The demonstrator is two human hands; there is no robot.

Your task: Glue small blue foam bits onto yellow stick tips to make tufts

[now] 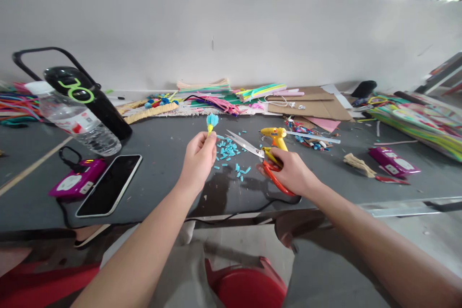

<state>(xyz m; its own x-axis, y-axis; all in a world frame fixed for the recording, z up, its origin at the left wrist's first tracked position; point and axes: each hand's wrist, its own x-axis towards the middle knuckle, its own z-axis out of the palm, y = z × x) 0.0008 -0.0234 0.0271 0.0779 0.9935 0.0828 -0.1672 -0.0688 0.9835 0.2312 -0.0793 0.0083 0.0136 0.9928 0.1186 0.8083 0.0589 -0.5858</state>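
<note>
Between thumb and fingers, my left hand (200,156) pinches a small blue flower-like piece (212,121) with a yellow base, held upright. My right hand (288,168) is wrapped round the orange-red and yellow handles of the scissors (249,146). Their blades are slightly parted and point up and left towards the blue piece, without touching it. Short blue cut bits (228,148) lie scattered on the grey table (162,178) below and between the hands. Just beyond my right hand lies a yellow glue gun (274,134) with a clear stick at its back.
To the left are a plastic bottle (83,125), a black flask (104,110), a phone (110,186) and a purple box (77,179). Craft strips (260,91) and cardboard (310,103) line the back. Another purple box (393,161) is at the right. A black cable runs along the front edge.
</note>
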